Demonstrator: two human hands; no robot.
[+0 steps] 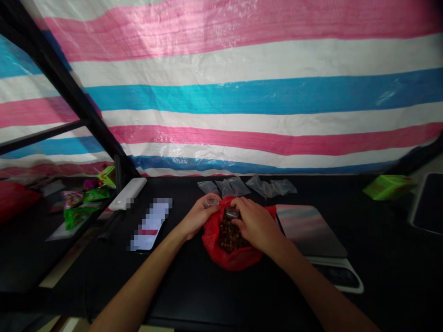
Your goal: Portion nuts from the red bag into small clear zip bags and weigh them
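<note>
A red plastic bag (230, 263) stands wide open on the black table, with many small brown pieces (230, 237) inside; their kind is too blurred to tell. At the bag's left rim, my left hand (200, 214) is closed around a small clear plastic item (212, 201) with a rounded edge. My right hand (254, 223) reaches over the bag from the right. Between its thumb and fingers is a small clear plastic container (231, 212), just above the brown pieces. Its exact shape is partly hidden by the fingers.
Several small clear plastic bags (238, 186) lie behind the red bag. To the right sits a scale with a metal plate (313, 230); a green packet (387, 186) is farther right. On the left are a phone (150, 226), a white oblong device (128, 193) and colourful wrappers (79, 216).
</note>
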